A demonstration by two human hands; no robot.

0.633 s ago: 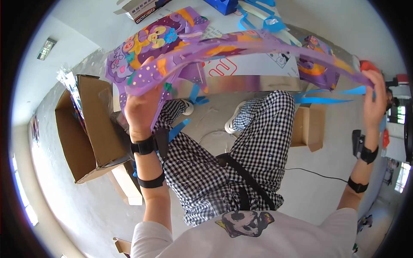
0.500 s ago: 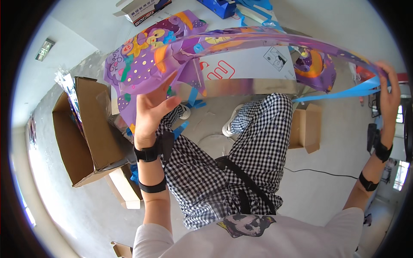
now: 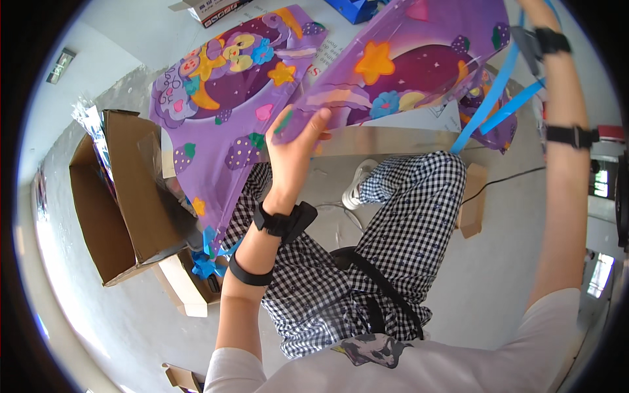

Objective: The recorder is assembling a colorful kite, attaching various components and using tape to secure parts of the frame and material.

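A glossy purple printed plastic sheet, with stars, moons and strawberries, is stretched up toward the far right. My left hand pinches its near edge between thumb and fingers. Raised at the top right, my right hand is beside the sheet's upper end; its fingers are cut off by the picture's edge. Blue strips hang below that hand. Another purple printed sheet with a cartoon figure lies to the left on the white work surface, its lower end drooping over the front edge. More purple film lies at the right end.
An open cardboard box with packed items stands at the left. Below it are a smaller carton and blue scraps. A blue tape dispenser sits at the back. A black cable runs behind my right knee, near another carton.
My right hand has risen far up and inward, lifting the sheet's far end. My left hand has moved right and now grips the sheet's near edge. The sheet has turned to show its printed side.
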